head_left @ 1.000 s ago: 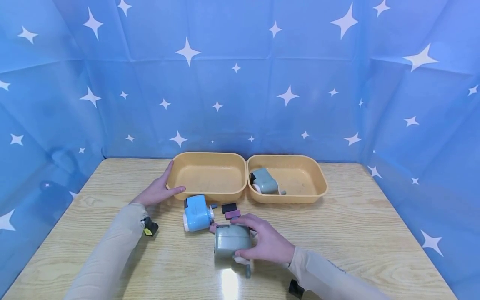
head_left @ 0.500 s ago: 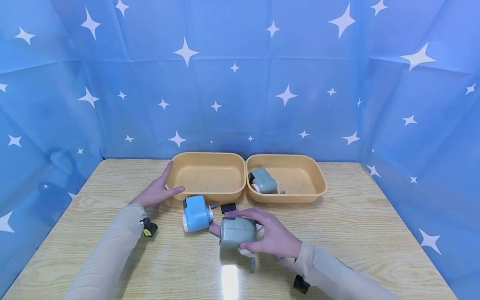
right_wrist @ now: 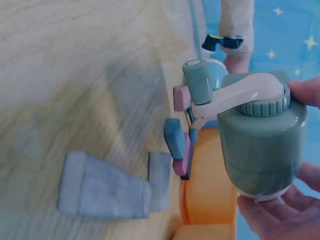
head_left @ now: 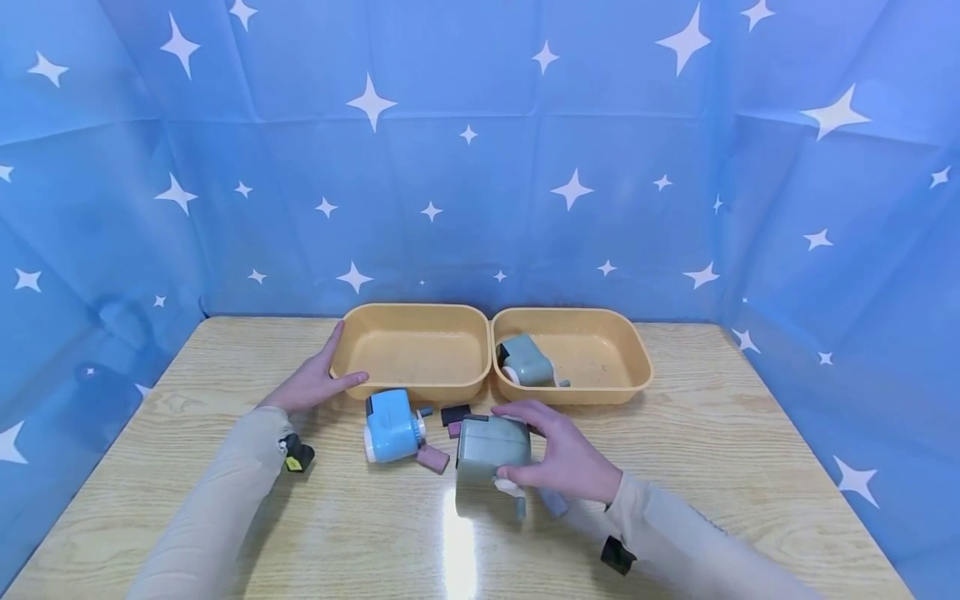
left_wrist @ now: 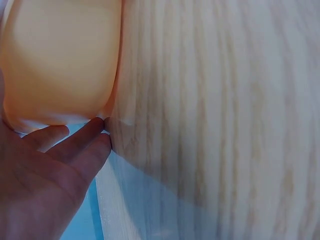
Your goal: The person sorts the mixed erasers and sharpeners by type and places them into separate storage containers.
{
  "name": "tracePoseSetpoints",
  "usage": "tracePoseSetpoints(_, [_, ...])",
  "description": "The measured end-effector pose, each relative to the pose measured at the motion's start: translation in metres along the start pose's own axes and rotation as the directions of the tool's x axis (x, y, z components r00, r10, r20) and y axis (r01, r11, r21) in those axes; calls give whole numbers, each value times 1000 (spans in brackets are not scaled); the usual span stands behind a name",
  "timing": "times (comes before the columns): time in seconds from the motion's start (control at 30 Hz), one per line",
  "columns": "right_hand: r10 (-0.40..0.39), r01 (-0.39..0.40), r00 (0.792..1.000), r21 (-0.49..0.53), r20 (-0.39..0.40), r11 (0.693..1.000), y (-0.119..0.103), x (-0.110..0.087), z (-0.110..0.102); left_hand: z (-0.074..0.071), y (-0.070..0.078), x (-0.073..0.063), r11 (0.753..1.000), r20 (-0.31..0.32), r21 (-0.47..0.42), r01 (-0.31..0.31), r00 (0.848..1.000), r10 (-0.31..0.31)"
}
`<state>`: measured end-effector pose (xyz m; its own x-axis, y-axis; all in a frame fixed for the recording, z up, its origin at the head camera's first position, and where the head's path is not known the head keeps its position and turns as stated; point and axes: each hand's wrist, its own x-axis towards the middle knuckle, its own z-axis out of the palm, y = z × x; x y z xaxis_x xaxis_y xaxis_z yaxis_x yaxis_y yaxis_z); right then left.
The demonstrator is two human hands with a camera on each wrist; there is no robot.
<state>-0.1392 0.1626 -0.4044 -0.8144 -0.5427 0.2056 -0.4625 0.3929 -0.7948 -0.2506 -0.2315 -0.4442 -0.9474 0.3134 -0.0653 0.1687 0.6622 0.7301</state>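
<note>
My right hand (head_left: 558,457) grips a grey-green hand-crank pencil sharpener (head_left: 491,448) above the middle of the table, thumb on the near side and fingers on the far side. In the right wrist view its white crank arm (right_wrist: 240,100) and grey-green knob (right_wrist: 199,82) face the camera. My left hand (head_left: 313,382) rests against the left end of the left yellow bin (head_left: 416,392), thumb along the front rim; straight fingertips (left_wrist: 95,125) touch its outer wall in the left wrist view. A blue pencil sharpener (head_left: 392,425) lies in front of that bin.
Another grey-green sharpener (head_left: 528,362) lies in the right yellow bin (head_left: 581,396). Around the held sharpener lie small blocks: a black one (head_left: 455,414), a pink one (head_left: 432,458) and a grey-blue one (head_left: 553,502). Starred blue cloth (head_left: 480,208) walls the table's back and sides.
My right hand has moved the grey-green sharpener to the right and slightly away from me, uncovering the pink block and the grey-blue one. The left hand stays at the bin.
</note>
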Motion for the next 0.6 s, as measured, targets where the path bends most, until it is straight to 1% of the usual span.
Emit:
tracePoseSetpoints(0.23, [-11, 10, 1000, -40, -28, 999, 1, 4, -10, -1, 0, 0, 1000, 9, -1, 7, 1000, -7])
tracePoseSetpoints(0.43, [34, -35, 999, -62, -26, 997, -3, 6, -18, -1, 0, 1, 1000, 1, 12, 1, 1000, -1])
tracePoseSetpoints(0.6, [36, -39, 999, -92, -38, 995, -4, 6, -26, -1, -2, 2, 1000, -5, 20, -12, 1000, 12])
